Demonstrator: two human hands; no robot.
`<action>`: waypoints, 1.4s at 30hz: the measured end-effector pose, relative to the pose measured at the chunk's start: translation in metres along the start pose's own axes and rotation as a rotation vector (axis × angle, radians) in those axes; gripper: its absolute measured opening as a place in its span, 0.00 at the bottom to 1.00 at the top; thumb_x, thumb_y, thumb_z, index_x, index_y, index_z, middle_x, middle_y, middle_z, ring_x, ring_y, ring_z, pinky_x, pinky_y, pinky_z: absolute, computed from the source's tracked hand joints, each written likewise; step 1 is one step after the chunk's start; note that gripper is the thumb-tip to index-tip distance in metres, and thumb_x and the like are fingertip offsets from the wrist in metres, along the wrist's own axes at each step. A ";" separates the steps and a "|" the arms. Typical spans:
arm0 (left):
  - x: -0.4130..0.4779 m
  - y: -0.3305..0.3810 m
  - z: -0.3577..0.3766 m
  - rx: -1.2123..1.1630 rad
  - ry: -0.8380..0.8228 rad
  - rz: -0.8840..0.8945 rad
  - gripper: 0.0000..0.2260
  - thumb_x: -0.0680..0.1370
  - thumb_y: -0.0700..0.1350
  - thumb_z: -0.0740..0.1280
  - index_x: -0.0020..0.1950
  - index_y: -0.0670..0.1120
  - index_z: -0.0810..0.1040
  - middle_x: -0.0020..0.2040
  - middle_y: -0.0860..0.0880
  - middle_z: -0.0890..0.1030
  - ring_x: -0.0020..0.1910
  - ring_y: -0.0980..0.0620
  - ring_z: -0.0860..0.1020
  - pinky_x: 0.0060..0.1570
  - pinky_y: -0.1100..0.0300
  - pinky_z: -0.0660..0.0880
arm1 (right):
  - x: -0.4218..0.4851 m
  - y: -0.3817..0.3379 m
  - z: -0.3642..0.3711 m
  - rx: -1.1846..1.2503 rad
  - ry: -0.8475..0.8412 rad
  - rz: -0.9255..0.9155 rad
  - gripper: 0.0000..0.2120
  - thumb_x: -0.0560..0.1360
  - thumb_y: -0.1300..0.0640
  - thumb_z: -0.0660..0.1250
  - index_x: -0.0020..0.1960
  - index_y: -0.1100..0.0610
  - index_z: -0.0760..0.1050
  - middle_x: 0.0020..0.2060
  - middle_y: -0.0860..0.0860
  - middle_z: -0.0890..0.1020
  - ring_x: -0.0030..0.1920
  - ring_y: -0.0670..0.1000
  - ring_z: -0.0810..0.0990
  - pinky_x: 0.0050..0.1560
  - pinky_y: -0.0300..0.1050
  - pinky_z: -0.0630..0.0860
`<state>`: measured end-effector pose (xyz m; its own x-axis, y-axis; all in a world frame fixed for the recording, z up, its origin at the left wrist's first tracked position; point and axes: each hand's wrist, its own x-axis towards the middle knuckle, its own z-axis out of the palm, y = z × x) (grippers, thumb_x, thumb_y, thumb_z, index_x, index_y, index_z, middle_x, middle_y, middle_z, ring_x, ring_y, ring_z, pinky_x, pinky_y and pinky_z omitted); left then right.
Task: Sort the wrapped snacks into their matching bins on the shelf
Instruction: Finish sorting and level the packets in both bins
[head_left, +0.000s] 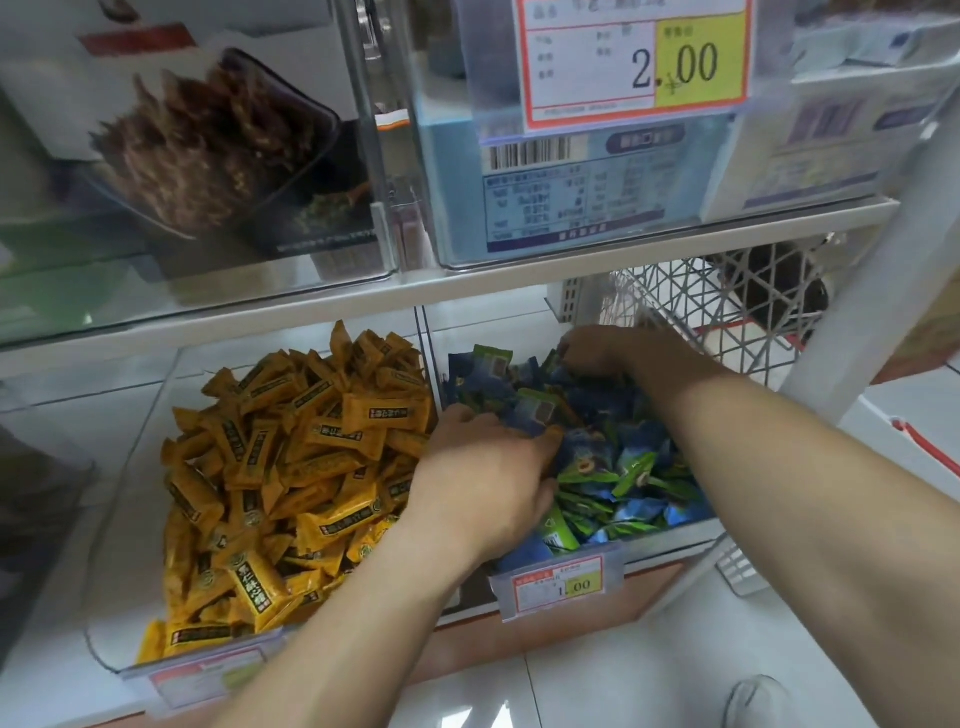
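Hands first: we have both buried in the right-hand bin (670, 530), the one full of blue and green snacks (618, 467). Our left hand (493, 483) lies knuckles-up near the divider, fingers curled down into the pile and seemingly pinching a blue packet with an orange-edged one under the fingertips; we judge this grip is fishing out a stray, since it sits right beside the bin of yellow snacks (291, 467) where such a piece would belong. Our right hand (618, 351) reaches to the far back corner, fingers bent into the wrappers; whether that grip is pressed together on anything we cannot tell, as the packets cover the fingertips. Reaching with both lets one hand rake the heap while the other picks. Much stays unclear: the fingertips are hidden, the small price tag (558, 582) is blurred apart from its number, and the wire basket (727, 312) behind is cut off by the shelf (467, 291) post.
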<state>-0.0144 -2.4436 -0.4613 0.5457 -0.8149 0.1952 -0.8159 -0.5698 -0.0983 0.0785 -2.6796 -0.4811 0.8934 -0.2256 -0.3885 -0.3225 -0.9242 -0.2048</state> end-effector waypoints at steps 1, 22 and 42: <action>0.000 0.000 -0.001 -0.013 -0.011 -0.001 0.18 0.78 0.59 0.57 0.64 0.56 0.75 0.46 0.50 0.83 0.49 0.44 0.79 0.54 0.50 0.70 | 0.000 0.000 0.000 -0.002 -0.006 0.002 0.15 0.79 0.55 0.62 0.62 0.60 0.77 0.61 0.59 0.79 0.60 0.60 0.78 0.57 0.49 0.74; 0.045 0.021 0.007 -0.659 -0.270 -0.393 0.16 0.81 0.51 0.64 0.67 0.49 0.73 0.63 0.49 0.77 0.59 0.48 0.77 0.56 0.55 0.75 | -0.019 0.007 0.002 0.103 -0.097 -0.116 0.15 0.78 0.42 0.59 0.40 0.52 0.70 0.45 0.54 0.75 0.43 0.53 0.74 0.46 0.48 0.69; 0.008 0.026 -0.028 -1.500 0.371 -0.691 0.13 0.79 0.42 0.68 0.64 0.50 0.77 0.55 0.48 0.83 0.55 0.47 0.82 0.58 0.46 0.78 | -0.169 -0.009 0.002 1.221 0.447 -0.293 0.11 0.69 0.65 0.77 0.46 0.54 0.79 0.38 0.49 0.85 0.38 0.49 0.83 0.38 0.41 0.78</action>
<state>-0.0365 -2.4620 -0.4349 0.9586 -0.2837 0.0257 -0.0300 -0.0108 0.9995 -0.0701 -2.6329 -0.4157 0.9268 -0.3656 0.0862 0.0361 -0.1418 -0.9892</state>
